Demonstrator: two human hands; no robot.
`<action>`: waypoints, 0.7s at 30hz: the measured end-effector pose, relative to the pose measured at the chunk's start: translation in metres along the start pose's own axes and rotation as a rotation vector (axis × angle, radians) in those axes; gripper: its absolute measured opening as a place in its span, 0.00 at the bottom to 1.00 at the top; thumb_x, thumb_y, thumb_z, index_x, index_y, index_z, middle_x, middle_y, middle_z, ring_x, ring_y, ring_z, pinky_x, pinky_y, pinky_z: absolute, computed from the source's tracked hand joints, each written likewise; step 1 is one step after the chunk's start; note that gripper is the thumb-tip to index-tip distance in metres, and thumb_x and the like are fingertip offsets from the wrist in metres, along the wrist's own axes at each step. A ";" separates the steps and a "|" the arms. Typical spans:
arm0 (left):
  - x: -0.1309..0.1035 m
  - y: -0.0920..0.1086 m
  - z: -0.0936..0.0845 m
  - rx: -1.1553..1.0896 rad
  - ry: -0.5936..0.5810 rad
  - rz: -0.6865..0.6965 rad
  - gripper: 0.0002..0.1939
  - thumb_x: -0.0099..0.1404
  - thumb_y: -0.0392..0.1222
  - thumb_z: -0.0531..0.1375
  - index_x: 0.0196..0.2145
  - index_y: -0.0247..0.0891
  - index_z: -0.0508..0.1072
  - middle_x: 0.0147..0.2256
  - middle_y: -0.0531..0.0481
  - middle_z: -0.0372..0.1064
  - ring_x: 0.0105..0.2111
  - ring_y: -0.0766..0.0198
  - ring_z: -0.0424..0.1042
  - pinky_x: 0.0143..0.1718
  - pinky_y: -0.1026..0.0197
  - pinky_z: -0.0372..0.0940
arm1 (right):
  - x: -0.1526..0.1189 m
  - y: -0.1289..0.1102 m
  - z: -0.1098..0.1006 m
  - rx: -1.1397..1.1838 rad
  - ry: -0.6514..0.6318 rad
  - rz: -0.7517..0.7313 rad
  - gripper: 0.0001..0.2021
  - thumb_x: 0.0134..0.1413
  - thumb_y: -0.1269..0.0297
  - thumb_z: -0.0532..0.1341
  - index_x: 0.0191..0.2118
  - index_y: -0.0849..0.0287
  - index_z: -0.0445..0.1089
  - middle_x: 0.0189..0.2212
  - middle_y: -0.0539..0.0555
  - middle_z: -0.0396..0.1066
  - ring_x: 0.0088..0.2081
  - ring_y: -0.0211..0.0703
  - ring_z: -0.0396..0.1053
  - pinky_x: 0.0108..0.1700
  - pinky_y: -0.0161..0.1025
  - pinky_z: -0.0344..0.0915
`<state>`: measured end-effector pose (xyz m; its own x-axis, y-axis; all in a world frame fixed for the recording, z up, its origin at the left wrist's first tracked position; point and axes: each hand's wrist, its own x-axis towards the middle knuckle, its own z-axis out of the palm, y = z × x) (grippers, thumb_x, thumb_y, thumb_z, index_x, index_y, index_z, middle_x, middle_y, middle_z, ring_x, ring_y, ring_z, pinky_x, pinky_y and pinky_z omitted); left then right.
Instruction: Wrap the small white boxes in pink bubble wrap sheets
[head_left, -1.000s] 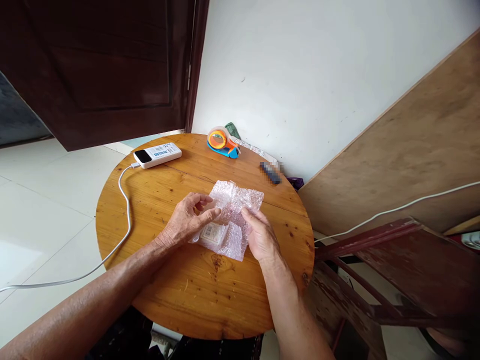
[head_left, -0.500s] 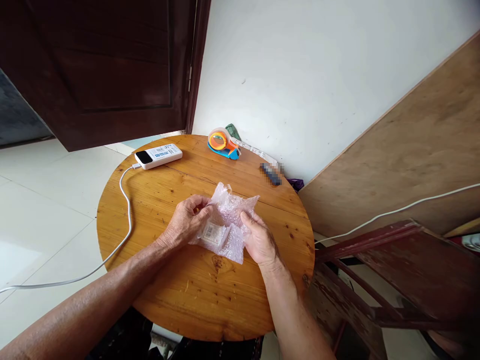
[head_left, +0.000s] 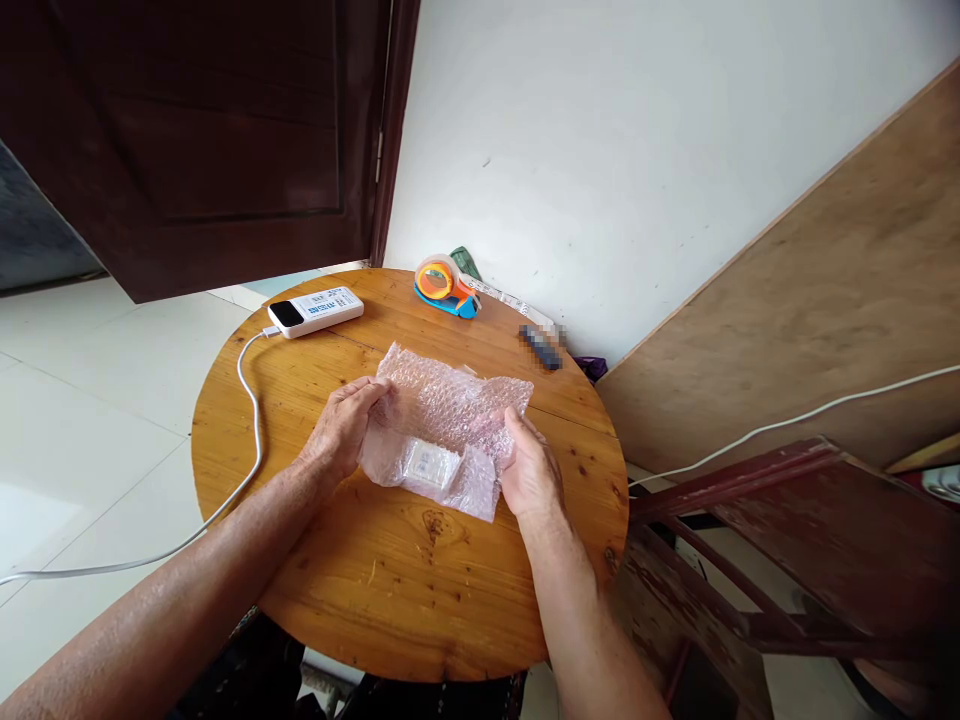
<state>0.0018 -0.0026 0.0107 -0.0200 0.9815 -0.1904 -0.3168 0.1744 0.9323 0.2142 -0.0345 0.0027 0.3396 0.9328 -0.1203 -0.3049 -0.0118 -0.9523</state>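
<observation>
A sheet of pinkish clear bubble wrap (head_left: 442, 400) is spread out between my two hands above the round wooden table. Near its lower edge, a small white box (head_left: 430, 465) with a printed label shows through or on the wrap; its lower part is covered by plastic. My left hand (head_left: 346, 420) pinches the wrap's left edge between thumb and fingers. On the other side, my right hand (head_left: 531, 465) grips the right edge, thumb on top and fingers partly hidden under the wrap.
On the wooden table (head_left: 405, 620), a white power bank (head_left: 319, 311) with a cable lies at the back left. An orange and blue tape dispenser (head_left: 446, 287) stands at the back, with a blurred dark object (head_left: 541, 347) to its right. A dark door (head_left: 247, 130) is behind.
My left hand has moved left and pulled the wrap's left side outward. The crumpled wrap is now opened wider, and the small box shows more fully. My right hand has shifted slightly right.
</observation>
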 end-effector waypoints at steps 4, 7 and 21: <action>0.003 -0.002 -0.002 0.083 -0.004 0.059 0.16 0.54 0.53 0.64 0.25 0.37 0.71 0.23 0.55 0.65 0.23 0.67 0.62 0.25 0.64 0.55 | -0.001 -0.001 -0.003 -0.207 -0.051 -0.095 0.18 0.43 0.49 0.71 0.35 0.57 0.75 0.33 0.51 0.78 0.36 0.46 0.72 0.40 0.41 0.66; 0.004 -0.003 -0.005 0.251 -0.009 0.117 0.20 0.52 0.53 0.64 0.38 0.35 0.74 0.28 0.54 0.69 0.28 0.64 0.66 0.28 0.63 0.58 | -0.003 -0.003 -0.007 -0.497 -0.065 -0.152 0.19 0.45 0.52 0.68 0.42 0.58 0.72 0.29 0.48 0.75 0.30 0.42 0.68 0.34 0.37 0.62; 0.011 -0.007 -0.009 0.483 0.021 0.271 0.28 0.52 0.45 0.58 0.50 0.32 0.67 0.28 0.54 0.66 0.26 0.64 0.65 0.28 0.62 0.60 | 0.007 0.000 -0.015 -0.728 0.080 -0.390 0.19 0.50 0.58 0.61 0.48 0.60 0.68 0.24 0.48 0.73 0.26 0.43 0.68 0.34 0.39 0.64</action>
<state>-0.0049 0.0066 -0.0010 -0.0609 0.9954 0.0746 0.1735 -0.0630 0.9828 0.2299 -0.0337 -0.0026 0.3722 0.8902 0.2629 0.4908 0.0516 -0.8697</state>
